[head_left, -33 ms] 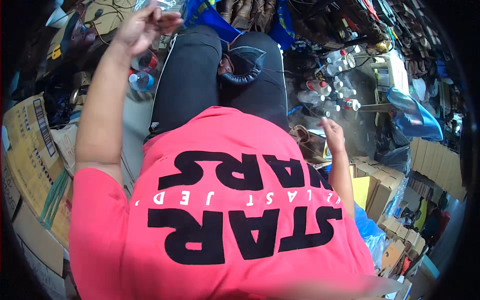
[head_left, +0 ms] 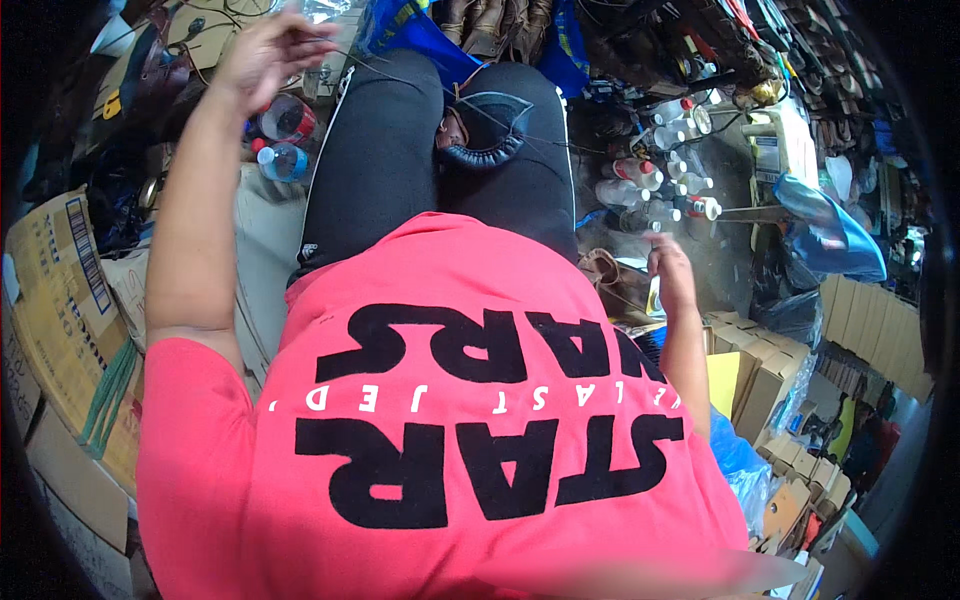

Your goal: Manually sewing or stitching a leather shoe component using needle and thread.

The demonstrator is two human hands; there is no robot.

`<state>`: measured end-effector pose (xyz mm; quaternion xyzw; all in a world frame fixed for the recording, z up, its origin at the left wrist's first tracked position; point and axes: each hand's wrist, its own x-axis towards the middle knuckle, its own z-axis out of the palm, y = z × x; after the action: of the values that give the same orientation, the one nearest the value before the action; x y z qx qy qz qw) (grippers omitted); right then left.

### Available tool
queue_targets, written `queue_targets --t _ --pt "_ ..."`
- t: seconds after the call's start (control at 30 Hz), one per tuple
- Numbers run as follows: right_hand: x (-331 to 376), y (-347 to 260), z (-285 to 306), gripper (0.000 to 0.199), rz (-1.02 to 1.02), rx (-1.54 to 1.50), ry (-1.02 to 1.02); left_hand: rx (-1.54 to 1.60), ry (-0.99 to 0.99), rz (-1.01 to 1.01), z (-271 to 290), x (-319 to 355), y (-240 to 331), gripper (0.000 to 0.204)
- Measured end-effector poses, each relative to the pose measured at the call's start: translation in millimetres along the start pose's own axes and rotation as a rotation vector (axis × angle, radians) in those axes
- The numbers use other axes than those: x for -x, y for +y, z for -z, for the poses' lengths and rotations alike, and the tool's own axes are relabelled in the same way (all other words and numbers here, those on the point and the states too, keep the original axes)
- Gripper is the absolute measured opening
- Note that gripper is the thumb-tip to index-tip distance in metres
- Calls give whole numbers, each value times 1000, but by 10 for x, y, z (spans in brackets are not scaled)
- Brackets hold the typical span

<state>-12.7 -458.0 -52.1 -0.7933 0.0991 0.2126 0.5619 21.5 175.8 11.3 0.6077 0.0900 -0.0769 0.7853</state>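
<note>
On my lap, between the thighs of my black trousers [head_left: 375, 160], lies a dark leather shoe upper [head_left: 492, 122] with a gathered, puckered edge and a brown part at its left side. Dark thread [head_left: 390, 73] runs from it toward my left hand [head_left: 268, 62], raised at the upper left with fingers bent together; the thread seems pinched there. Out to the right, low beside my thigh, is my right hand [head_left: 674, 272], fingers curled with the index finger pointing forward. A thin thread leaves the upper on that side too, but its end at my fingers is too fine to follow.
Several plastic bottles [head_left: 640, 180] stand on the floor at the right, and two more bottles [head_left: 284, 160] at the left. Brown shoe parts [head_left: 495, 28] lie in a blue bag [head_left: 425, 38] ahead. Cardboard boxes [head_left: 65, 300] flank me at left, more boxes [head_left: 760, 365] at right.
My left hand has shifted a little farther left, away from the shoe upper. My right hand has moved slightly to the right. The upper stays in place on my lap.
</note>
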Motion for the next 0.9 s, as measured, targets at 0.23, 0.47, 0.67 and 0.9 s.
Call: queue_targets --t 0.23,0.47,0.67,0.9 --pt "-266 -1005 -368 42 377 164 260 -765 220 -395 -434 37 -70 32" --pt "-469 -2175 -1917 30 443 823 -518 -904 -365 -286 -1704 -340 -470 26" --pt "-342 -2039 -1681 27 485 689 -576 -824 -479 -199 -1795 -402 -524 25" --pt "-59 -2060 -1575 12 540 429 -375 -376 -564 57 -1613 -420 -479 23"
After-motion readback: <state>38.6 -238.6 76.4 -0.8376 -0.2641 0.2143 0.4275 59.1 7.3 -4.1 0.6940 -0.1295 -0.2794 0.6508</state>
